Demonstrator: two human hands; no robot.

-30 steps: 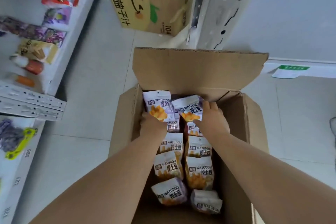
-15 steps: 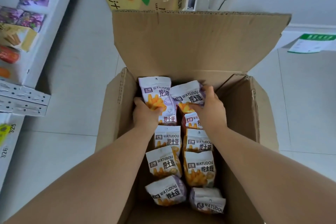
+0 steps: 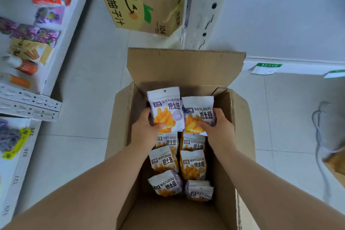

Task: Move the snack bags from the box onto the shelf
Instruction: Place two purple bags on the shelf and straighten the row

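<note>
Pale floor tiles [image 3: 87, 87] with thin grout lines spread out under soft, even light. Along the left runs a white shelf [image 3: 63, 46] carrying mixed packets, with perforated white metal strips [image 3: 28, 102] lying across its lower tier. Farther off, a yellow printed carton [image 3: 141, 0] stands beside a white panel [image 3: 205, 9] punched with holes. To the right, a grey cable [image 3: 317, 132] loops over the tiles, near a low white ledge [image 3: 302, 64].

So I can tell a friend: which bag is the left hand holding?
Find the open cardboard box on the floor. At its far end two bags are held up; the left hand grips the higher snack bag, with a purple circle.
</note>
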